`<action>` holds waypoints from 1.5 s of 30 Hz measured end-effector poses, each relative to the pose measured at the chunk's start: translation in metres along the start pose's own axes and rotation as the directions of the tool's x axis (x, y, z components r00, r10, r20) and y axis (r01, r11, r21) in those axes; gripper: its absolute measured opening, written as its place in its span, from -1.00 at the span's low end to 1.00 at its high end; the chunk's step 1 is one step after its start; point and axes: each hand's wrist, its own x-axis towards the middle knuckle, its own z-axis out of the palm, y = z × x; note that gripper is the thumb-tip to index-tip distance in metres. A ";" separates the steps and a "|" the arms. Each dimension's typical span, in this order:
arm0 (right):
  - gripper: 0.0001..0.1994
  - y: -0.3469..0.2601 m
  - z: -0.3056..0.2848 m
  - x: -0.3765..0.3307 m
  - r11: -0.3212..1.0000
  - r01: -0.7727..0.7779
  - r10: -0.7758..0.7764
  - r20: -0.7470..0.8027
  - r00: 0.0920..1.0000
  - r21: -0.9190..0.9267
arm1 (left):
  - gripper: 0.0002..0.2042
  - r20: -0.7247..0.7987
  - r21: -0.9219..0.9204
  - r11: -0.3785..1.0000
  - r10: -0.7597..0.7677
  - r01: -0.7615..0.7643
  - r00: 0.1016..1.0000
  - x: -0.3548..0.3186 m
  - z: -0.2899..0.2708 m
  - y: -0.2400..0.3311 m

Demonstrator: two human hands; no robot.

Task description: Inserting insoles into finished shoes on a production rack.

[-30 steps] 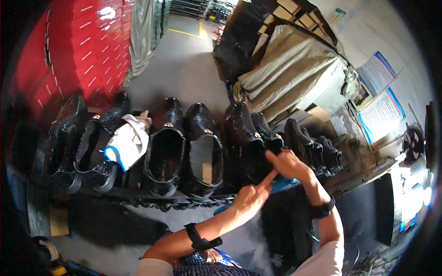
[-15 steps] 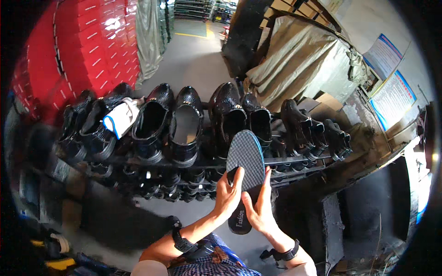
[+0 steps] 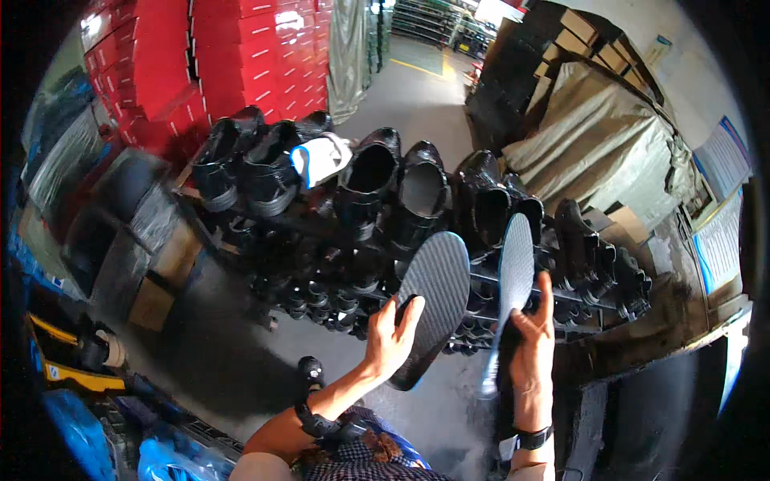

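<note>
My left hand (image 3: pixel 391 341) pinches a dark grey shoe insole (image 3: pixel 439 280) with a blue edge, thumb on its face, tilted up and to the right. A second insole (image 3: pixel 517 260), lighter grey and seen nearly edge-on, is gripped by my right hand (image 3: pixel 532 349), index finger pointing up beside it. The two insoles are apart, side by side. Just beyond them stands a row of glossy black shoes (image 3: pixel 375 168) on a rack. One black shoe (image 3: pixel 421 216) shows a grey lining inside. A white piece with a blue edge (image 3: pixel 321 159) lies among the shoes at left.
Lower rack levels hold more dark shoes (image 3: pixel 317 297). Red boxes (image 3: pixel 241 64) are stacked at the far left; a grey-beige cover (image 3: pixel 597 120) drapes a pile at the far right. Blue plastic (image 3: pixel 76 429) and a yellow-edged crate (image 3: pixel 84 377) are at lower left. An aisle (image 3: pixel 409 96) runs behind.
The insoles, held together before, are now separated, one in each hand. My right hand moved right and the view shifted left, so the rack appears further right.
</note>
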 end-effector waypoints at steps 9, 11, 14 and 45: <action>-0.21 -0.060 0.045 0.011 0.938 0.003 0.117 0.323 0.939 -0.347 | -0.85 0.420 0.251 0.897 0.237 -0.363 0.876 0.063 -0.070 0.010; -0.30 -0.081 0.069 0.013 0.872 -0.066 0.211 0.250 0.945 -0.486 | -0.83 0.562 0.330 0.784 0.285 -0.526 0.776 0.081 -0.078 0.017; -0.63 -0.105 0.102 0.032 0.632 -0.062 0.370 0.230 0.900 -0.772 | -0.78 0.663 0.247 0.774 0.303 -0.583 0.684 0.102 -0.077 0.015; -0.80 0.029 0.153 0.205 -0.193 0.623 0.428 0.506 0.749 -0.758 | -0.92 0.669 0.192 0.799 0.319 -0.570 0.671 0.137 -0.052 -0.027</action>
